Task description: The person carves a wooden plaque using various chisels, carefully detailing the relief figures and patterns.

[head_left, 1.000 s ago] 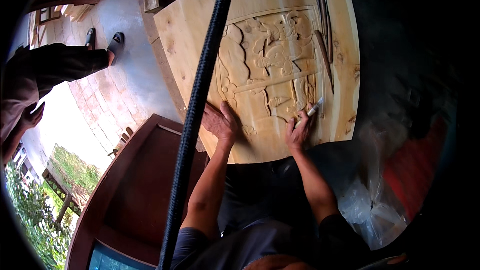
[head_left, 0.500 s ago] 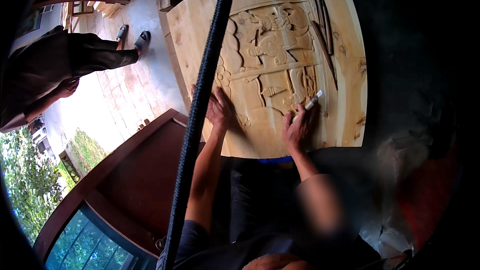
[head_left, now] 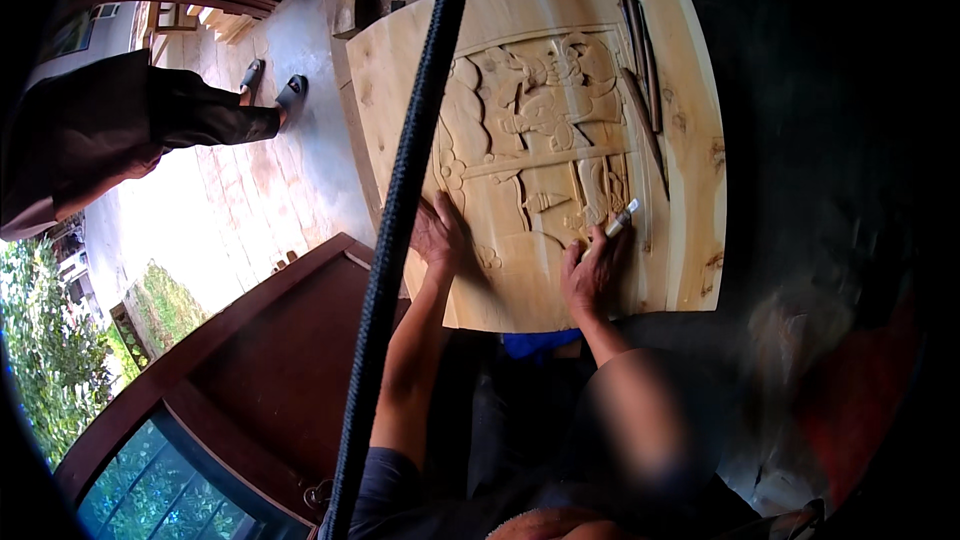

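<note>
Right hand (head_left: 592,275) holding a pale tool (head_left: 620,219) over a carved wooden panel (head_left: 530,290)

The panel is lying face up in front of the person, its upper side reaching over a cluttered bench (head_left: 410,0). The right hand is resting low on the relief (head_left: 545,115), near its lower right corner, with the grip closed around the slim tool. The pale tip is pointing up and to the right; whether it is touching the wood, I cannot tell, nor exactly what kind of tool it is. The left hand (head_left: 435,238) is lying spread at the panel's lower left side, its grip closing on nothing visible — though a black braided cable (head_left: 405,170) is crossing the view and hiding part of it. At least 3 slim dark rods (head_left: 650,80) are lying along the relief's right border, a tapering rod slanting beside the others.

The step in hand appears to be detail work on the lower right part of the relief, the left hand probably steadying the wood. The next move seems to be calling for a precise placing of the tip against the carved lines — with the left hand bracing and the loose rods staying clear of the stroke.

At the left, another person (head_left: 90,140) is standing in sandals (head_left: 290,95), well apart from the panel.
</note>
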`<state>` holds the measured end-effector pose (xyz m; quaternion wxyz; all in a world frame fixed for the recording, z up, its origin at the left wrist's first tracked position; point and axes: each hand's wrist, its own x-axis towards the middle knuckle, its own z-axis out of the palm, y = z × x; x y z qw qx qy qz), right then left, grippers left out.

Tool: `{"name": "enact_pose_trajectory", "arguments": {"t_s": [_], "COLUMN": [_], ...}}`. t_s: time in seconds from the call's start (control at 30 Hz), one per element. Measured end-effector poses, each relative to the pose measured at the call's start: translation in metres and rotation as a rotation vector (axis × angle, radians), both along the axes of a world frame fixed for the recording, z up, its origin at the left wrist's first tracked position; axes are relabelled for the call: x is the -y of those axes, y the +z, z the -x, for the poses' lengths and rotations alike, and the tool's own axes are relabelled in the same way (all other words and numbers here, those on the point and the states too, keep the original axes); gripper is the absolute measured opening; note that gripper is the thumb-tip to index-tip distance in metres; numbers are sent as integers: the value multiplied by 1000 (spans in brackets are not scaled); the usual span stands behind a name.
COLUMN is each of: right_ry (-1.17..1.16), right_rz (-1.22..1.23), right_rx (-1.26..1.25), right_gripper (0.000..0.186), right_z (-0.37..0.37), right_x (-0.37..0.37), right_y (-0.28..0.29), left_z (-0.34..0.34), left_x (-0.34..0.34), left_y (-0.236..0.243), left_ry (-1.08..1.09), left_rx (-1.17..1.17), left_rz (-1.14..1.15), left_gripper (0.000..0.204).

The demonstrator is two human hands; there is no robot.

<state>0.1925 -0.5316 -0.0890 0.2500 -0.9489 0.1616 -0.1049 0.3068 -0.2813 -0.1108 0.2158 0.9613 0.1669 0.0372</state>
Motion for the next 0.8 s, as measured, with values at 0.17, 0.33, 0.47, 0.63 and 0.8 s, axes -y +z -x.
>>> {"name": "enact_pose_trajectory", "arguments": {"t_s": [0.17,0.33,0.47,0.63,0.8], "right_ry": [-2,-22,-39,-81,-79], "right_rz": [-5,76,99,88,58], "right_rx": [47,29,14,15,68], "right_gripper": [47,48,49,47,43], "right_z": [-5,-1,0,1,1], "right_x": [-5,-9,-9,-7,3], "right_y": [-2,-2,6,3,2], "left_z": [-2,0,2,1,26], "left_x": [-8,-5,-5,1,-4], "left_y": [3,3,6,10,29], "left_ry": [-5,-2,4,-19,-15], "left_rx": [5,-15,-25,-39,-137], "left_rz": [26,-11,13,83,133], "left_gripper": [79,79,80,82,88]}}
